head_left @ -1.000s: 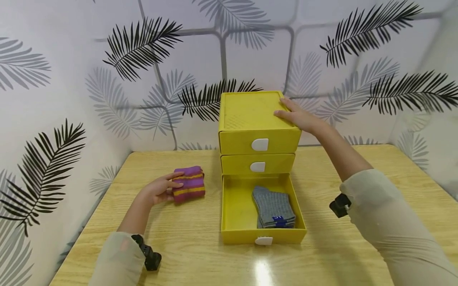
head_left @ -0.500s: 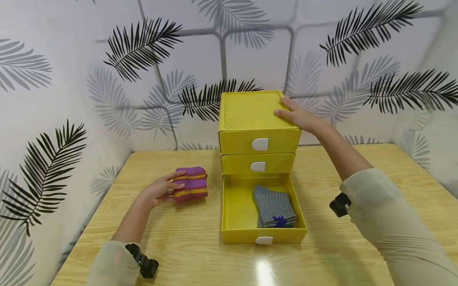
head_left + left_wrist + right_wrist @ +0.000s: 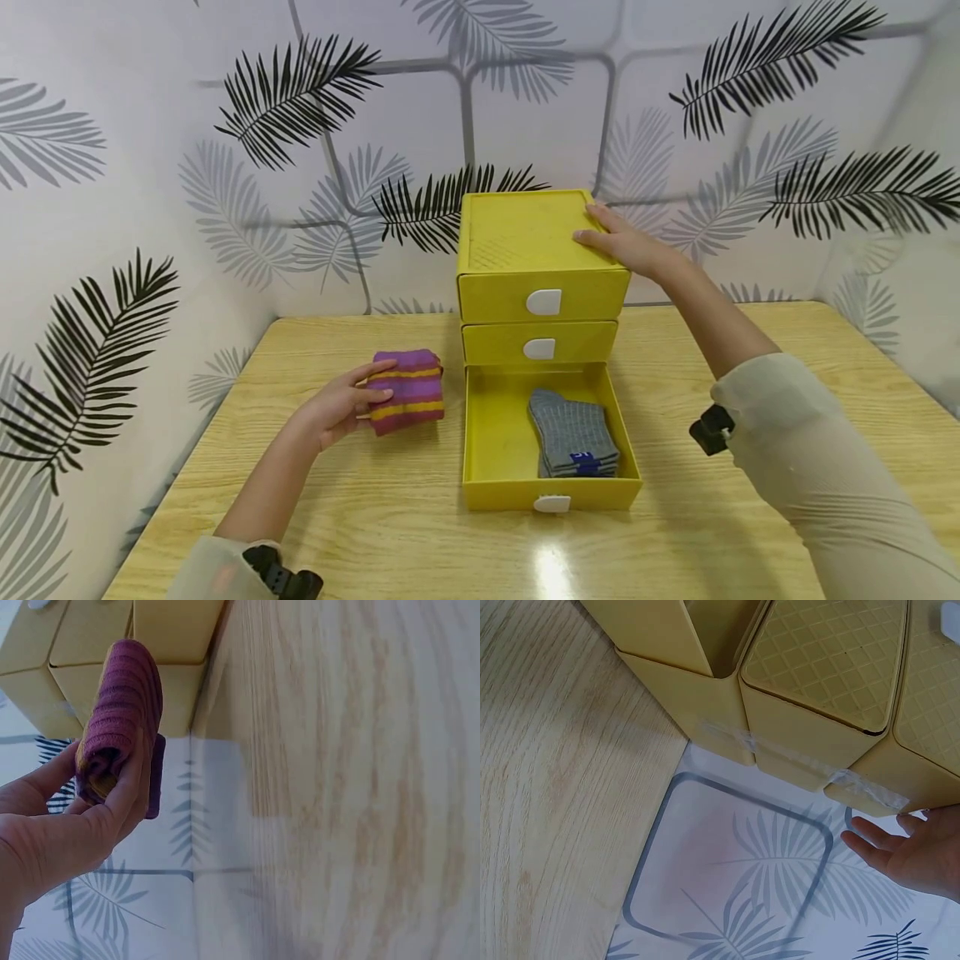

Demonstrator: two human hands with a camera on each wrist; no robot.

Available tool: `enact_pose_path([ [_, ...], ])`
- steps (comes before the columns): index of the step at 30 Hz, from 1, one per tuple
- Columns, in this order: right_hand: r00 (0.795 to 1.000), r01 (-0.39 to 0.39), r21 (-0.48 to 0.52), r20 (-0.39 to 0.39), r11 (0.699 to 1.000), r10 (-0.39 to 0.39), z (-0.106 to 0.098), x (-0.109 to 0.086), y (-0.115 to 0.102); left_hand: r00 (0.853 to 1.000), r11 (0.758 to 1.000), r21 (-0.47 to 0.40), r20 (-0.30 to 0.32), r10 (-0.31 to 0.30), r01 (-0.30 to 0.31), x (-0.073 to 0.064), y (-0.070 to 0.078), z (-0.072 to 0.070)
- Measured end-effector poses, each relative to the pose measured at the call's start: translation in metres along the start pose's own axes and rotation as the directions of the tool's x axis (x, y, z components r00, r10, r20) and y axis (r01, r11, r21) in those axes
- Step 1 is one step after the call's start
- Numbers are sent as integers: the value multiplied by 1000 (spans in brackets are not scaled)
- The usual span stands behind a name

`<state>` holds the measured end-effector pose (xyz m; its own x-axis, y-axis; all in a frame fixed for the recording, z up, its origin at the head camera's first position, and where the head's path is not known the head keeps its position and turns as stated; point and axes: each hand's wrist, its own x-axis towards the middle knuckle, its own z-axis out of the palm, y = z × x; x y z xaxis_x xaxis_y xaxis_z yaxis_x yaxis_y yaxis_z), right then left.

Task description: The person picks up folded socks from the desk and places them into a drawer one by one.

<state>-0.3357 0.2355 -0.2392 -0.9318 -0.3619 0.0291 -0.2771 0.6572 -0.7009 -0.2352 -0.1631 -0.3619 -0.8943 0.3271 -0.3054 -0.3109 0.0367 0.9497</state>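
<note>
My left hand holds a folded pair of purple, maroon and yellow striped socks, thumb on one side and fingers on the other. In the left wrist view the ribbed fold of the striped socks stands above the tabletop. Right of them is a yellow three-drawer box, its bottom drawer pulled out. Folded grey socks with a blue label lie in that drawer's right part. My right hand rests on the box's top right edge; in the right wrist view its fingers extend loosely beside the side wall.
The two upper drawers, with white pull tabs, are closed. The box stands on a light wooden table against a leaf-patterned wall covering. Clear tape runs along the box's side.
My left hand has carried the striped socks slightly right, nearer the pulled-out drawer. My right hand stays on the box's top edge, and the drawers have not moved.
</note>
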Motion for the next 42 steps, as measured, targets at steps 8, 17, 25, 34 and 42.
enact_pose_path([
  [8, 1000, 8, 1, -8, 1000, -8, -1, -1, 0, 998, 999, -24, 43, 43, -42, -19, 5, 18],
  [17, 1000, 20, -3, -7, 1000, -20, -1, -3, -3, 994, 997, -30, 80, 74, -72, -36, 7, 45],
  [25, 1000, 7, -8, -8, 1000, -7, -1, -3, 0, 985, 997, -30, 155, 69, -65, -36, 7, 74],
  [34, 1000, 0, -12, -2, 1000, 0, 0, -2, 1, 974, 993, 81, 215, 69, -88, -14, 0, 100],
  [42, 1000, -7, -12, -3, 1000, 7, 1, -1, -3, 979, 975, 190, 189, 76, -113, 6, -4, 126],
])
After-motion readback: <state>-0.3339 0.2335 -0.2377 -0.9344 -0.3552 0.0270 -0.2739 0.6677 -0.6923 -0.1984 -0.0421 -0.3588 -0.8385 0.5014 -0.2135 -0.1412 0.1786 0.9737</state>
